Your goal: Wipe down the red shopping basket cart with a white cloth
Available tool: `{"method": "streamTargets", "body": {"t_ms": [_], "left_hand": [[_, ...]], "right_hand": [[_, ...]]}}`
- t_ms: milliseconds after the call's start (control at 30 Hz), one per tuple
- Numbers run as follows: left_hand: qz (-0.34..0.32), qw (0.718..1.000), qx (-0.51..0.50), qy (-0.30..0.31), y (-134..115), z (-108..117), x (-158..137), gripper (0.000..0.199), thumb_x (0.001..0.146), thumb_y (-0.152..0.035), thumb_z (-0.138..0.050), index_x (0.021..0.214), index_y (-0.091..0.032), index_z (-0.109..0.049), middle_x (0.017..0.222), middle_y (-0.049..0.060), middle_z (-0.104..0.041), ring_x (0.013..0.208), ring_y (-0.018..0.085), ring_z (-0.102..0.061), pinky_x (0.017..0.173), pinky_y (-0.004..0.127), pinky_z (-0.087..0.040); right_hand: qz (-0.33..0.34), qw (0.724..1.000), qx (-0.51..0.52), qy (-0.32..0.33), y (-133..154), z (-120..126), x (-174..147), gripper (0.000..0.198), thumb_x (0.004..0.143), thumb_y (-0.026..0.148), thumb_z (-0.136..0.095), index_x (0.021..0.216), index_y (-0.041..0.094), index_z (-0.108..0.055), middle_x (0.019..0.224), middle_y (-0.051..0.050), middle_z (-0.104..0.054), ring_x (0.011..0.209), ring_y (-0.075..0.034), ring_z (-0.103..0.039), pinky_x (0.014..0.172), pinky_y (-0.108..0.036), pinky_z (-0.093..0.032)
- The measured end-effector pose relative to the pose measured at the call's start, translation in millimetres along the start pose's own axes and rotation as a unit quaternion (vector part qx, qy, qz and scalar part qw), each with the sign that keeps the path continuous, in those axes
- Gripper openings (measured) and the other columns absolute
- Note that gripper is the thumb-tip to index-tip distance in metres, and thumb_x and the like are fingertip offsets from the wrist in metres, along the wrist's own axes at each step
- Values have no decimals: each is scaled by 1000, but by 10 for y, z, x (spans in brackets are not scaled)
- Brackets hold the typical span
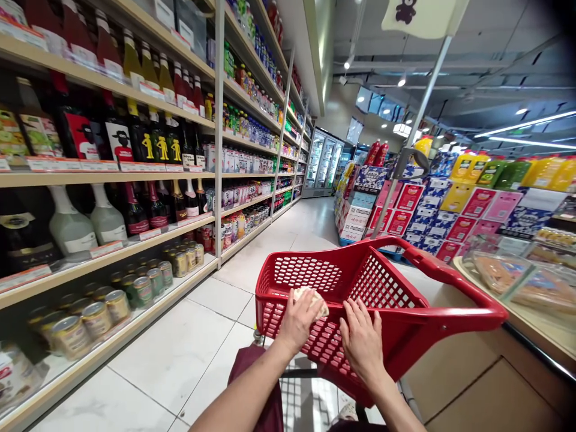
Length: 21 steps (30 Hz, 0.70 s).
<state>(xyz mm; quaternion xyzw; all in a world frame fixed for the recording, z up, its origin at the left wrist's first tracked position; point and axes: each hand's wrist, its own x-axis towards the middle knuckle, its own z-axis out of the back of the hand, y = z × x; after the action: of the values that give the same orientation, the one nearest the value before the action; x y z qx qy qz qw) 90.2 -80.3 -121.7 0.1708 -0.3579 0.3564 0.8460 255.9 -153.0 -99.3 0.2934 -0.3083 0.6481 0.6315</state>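
Observation:
In front of me stands a red plastic shopping cart (407, 327) with perforated basket walls. My left hand (299, 318) is closed round a pale, crumpled cloth (318, 303), pressed onto the near rim of the basket towards its left end. Part of the cloth is hidden beneath the fingers. Further right along the same side, my right hand (362, 333) lies flat on the basket wall, fingers extended near the rim and nothing held. The visible inside of the basket shows only its red walls.
Shelves of bottles (119, 216) and cans (105, 312) line the left side. Stacked drink cartons (405, 207) and juice bottles (463, 165) stand beyond the cart. A counter with a packaged food tray (517, 276) is at the right. Tiled floor (180, 342) runs along the aisle.

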Motion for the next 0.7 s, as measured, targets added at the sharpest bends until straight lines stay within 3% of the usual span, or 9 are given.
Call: {"method": "streamTargets", "body": {"t_ms": [100, 167, 267, 400, 467, 633, 700], "left_hand": [[-23, 999, -3, 28, -91, -19, 90, 42, 88, -22, -33, 130, -22, -33, 132, 6, -46, 125, 15, -35, 107, 47, -16], [18, 998, 23, 47, 33, 52, 45, 50, 86, -24, -37, 134, -14, -26, 135, 10, -41, 129, 19, -29, 106, 50, -15], [113, 989, 74, 63, 303, 191, -96, 63, 78, -31, -45, 133, -7, -26, 139, 16, -31, 131, 27, -20, 104, 54, -16], [117, 985, 88, 91, 463, 268, -192, 64, 75, -34, -47, 132, -8, -31, 139, 15, -32, 132, 27, -20, 105, 51, -16], [122, 984, 93, 86, 455, 260, -176, 63, 76, -35, -45, 131, -8, -32, 138, 15, -34, 132, 26, -21, 106, 51, -15], [118, 986, 92, 76, 441, 219, -120, 59, 77, -32, -42, 130, -8, -35, 138, 14, -34, 130, 27, -24, 105, 51, -16], [119, 987, 86, 72, 449, 212, -113, 57, 77, -33, -42, 128, -8, -37, 137, 15, -35, 129, 28, -26, 105, 52, -16]], "right_hand": [[42, 998, 50, 10, 164, -1, 78, 39, 86, 23, -32, 120, 15, -48, 126, -11, -50, 121, -24, -37, 100, -46, -22], [67, 993, 91, 34, 364, -66, 152, 38, 86, 22, -32, 121, 19, -48, 126, -9, -50, 120, -22, -39, 100, -43, -25], [45, 991, 115, 55, 719, -233, 289, 33, 86, 27, -39, 115, 22, -52, 121, -9, -54, 114, -24, -44, 98, -46, -25], [27, 992, 118, 43, 929, -387, 429, 23, 84, 29, -46, 103, 27, -59, 115, -7, -58, 109, -23, -47, 99, -49, -21], [42, 992, 109, 39, 719, -341, 409, 20, 84, 25, -46, 97, 28, -61, 113, -5, -59, 108, -21, -49, 99, -47, -20], [23, 1000, -10, 8, -571, 127, 174, 27, 85, 18, -40, 103, 23, -60, 118, -8, -56, 113, -23, -46, 100, -47, -19], [5, 998, -56, -21, -888, 248, 125, 28, 85, 21, -40, 105, 21, -59, 120, -10, -55, 116, -25, -44, 99, -48, -20]]}}
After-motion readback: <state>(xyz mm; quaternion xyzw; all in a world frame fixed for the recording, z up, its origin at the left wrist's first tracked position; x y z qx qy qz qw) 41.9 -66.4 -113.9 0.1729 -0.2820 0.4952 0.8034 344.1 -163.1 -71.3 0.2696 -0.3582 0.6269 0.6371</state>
